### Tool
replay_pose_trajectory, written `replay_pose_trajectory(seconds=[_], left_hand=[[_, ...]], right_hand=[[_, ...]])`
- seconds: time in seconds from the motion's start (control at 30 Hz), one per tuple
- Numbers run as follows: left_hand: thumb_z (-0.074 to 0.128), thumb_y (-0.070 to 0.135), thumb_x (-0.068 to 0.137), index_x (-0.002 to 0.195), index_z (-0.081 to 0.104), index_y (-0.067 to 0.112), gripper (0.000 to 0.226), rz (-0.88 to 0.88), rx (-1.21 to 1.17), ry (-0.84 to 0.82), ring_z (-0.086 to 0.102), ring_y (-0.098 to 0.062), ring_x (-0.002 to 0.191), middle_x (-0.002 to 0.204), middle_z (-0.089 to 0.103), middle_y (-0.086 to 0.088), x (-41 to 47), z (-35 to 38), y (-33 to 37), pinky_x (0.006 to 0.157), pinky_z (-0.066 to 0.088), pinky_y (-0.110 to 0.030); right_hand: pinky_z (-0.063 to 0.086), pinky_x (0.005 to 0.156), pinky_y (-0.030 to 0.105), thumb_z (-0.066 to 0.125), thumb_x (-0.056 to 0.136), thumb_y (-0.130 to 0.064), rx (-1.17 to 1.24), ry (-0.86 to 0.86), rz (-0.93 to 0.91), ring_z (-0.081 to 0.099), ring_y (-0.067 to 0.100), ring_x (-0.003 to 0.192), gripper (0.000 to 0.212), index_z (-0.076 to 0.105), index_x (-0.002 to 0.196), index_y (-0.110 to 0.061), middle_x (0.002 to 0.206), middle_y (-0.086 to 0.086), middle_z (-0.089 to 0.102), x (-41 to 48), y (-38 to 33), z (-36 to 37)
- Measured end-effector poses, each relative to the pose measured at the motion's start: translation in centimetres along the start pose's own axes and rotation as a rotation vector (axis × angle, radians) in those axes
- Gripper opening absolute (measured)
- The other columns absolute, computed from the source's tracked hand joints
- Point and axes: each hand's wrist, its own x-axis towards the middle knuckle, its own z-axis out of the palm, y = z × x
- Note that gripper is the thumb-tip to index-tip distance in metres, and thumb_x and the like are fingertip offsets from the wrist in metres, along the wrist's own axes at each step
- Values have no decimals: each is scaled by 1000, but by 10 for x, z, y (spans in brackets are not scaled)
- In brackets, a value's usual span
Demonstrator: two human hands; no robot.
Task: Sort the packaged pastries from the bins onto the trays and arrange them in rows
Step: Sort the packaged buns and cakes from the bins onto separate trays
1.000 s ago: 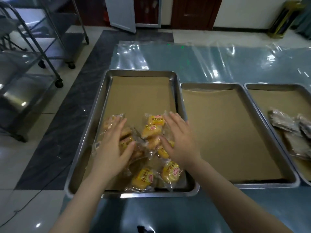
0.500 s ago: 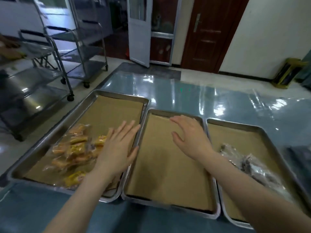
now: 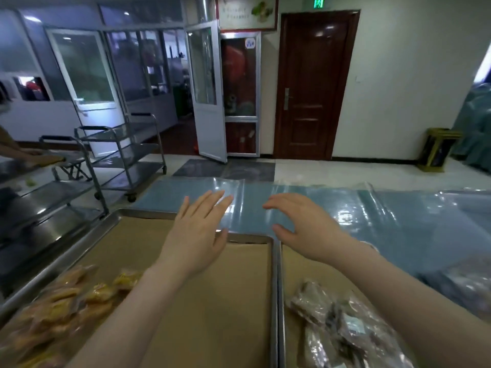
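Yellow pastries [image 3: 66,301] piled in the tray left of the middle tray [image 3: 273,261], dark pastries [image 3: 340,322] right of it. Left hand [image 3: 198,235] and right hand [image 3: 305,229] hover near its far rim, fingers loose, holding nothing. Beyond it: film-covered blue table [image 3: 372,216], steel carts [image 3: 119,155], brown door [image 3: 310,86]

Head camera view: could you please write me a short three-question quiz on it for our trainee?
1. True or false: the left hand and the right hand both hold nothing.
2. The dark, clear-wrapped pastry packets lie in: A) the right-hand paper-lined metal tray; B) a blue basket; C) a cardboard box.
3. Fill in: the yellow, clear-wrapped pastry packets lie heaped, not in ____.
Key: 1 true; 2 A; 3 rows.
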Motion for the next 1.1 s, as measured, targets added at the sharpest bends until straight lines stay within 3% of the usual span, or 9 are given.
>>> replay_pose_trajectory(seconds=[0.07,0.17,0.4,0.6,0.67,0.77,0.93,1.0,1.1], left_hand=[[51,23,92,148,22,25,63,-54,-22,60,12,-9,142,154,24,6,15,11,34,116,1,-43],[51,19,92,148,20,25,64,-159,-77,120,11,-6,140,154,24,6,24,28,85,117,2,-43],[45,29,96,142,1,36,64,-117,-98,40,-3,-1,138,156,12,9,25,57,186,115,-6,-33],[48,24,94,147,21,28,59,-61,-241,22,4,-1,140,151,15,14,28,75,259,110,-14,-19],[50,22,94,146,25,27,58,-39,-282,14,9,-6,142,151,17,14,32,83,292,112,-9,-23],[50,22,94,145,30,25,55,6,-279,6,12,-9,143,153,23,9,39,87,327,116,0,-32],[56,19,91,140,41,22,50,-13,-280,26,24,-14,140,149,34,5,56,110,409,114,3,-30],[55,19,92,138,43,24,48,-71,-361,27,25,-8,139,146,35,9,63,126,444,115,4,-27],[54,20,92,133,35,43,50,-133,-545,-58,13,11,133,141,27,25,71,152,494,114,9,-22]], right_hand=[[17,98,7,59,91,-28,38,27,-4,39,7,126,40,52,131,-29,136,-12,50,-11,30,-23],[28,101,16,57,91,-26,85,35,-1,43,6,123,39,53,129,-30,132,-13,53,-31,68,-44],[19,98,13,55,93,-28,2,-7,21,39,9,127,39,51,131,-29,137,-9,51,-100,132,-80],[15,96,6,54,94,-21,-34,-7,212,41,9,127,38,51,132,-27,135,-9,51,-191,181,-118],[14,96,4,55,94,-24,-59,-25,236,40,7,127,39,50,132,-29,136,-11,49,-223,200,-132],[22,99,14,55,94,-29,-64,-47,273,39,5,128,40,48,133,-34,138,-15,46,-250,227,-147],[28,100,18,57,93,-30,-54,-104,258,41,7,127,40,49,131,-35,135,-16,48,-296,313,-183],[32,96,19,58,92,-30,-46,-135,271,45,8,124,39,50,130,-35,133,-15,51,-313,354,-196],[35,92,20,59,91,-31,-35,-206,319,49,10,120,40,50,130,-34,131,-15,53,-333,408,-211]])
